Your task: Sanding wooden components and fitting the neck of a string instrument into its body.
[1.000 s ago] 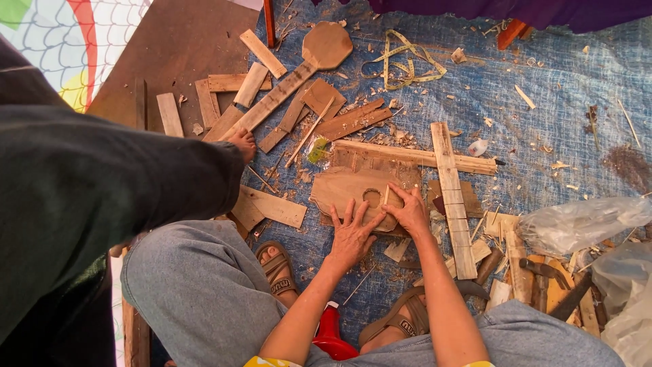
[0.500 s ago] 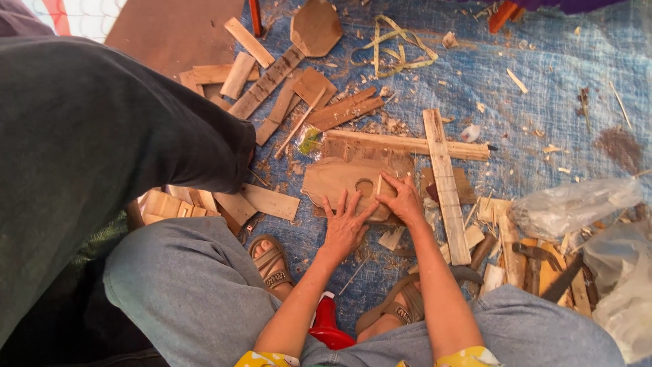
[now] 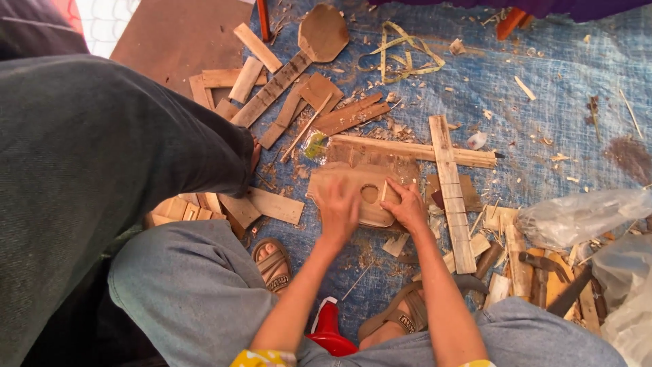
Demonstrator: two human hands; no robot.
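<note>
A flat wooden board [image 3: 346, 183] with a round hole [image 3: 369, 194] lies on the blue tarp in front of my knees. My left hand [image 3: 337, 211] presses flat on the board just left of the hole. My right hand [image 3: 409, 206] rests on the board's right side, fingers curled, pinching a small light wooden strip [image 3: 384, 191] at the hole's edge. Another person's dark-sleeved arm [image 3: 115, 156] reaches in from the left, ending near wood pieces to the left of the board.
Two long slats [image 3: 449, 178] lie crossed right of the board. A paddle-shaped wooden piece [image 3: 320, 32], a yellow strap [image 3: 402, 47] and offcuts lie beyond. Clear plastic bags [image 3: 584, 216] and tools [image 3: 543, 266] sit at right. A red object [image 3: 327, 333] is between my sandalled feet.
The other person's arm has swung further across the left of the view. My left hand's fingers have drawn together on the board, and my right hand has curled onto the strip by the hole.
</note>
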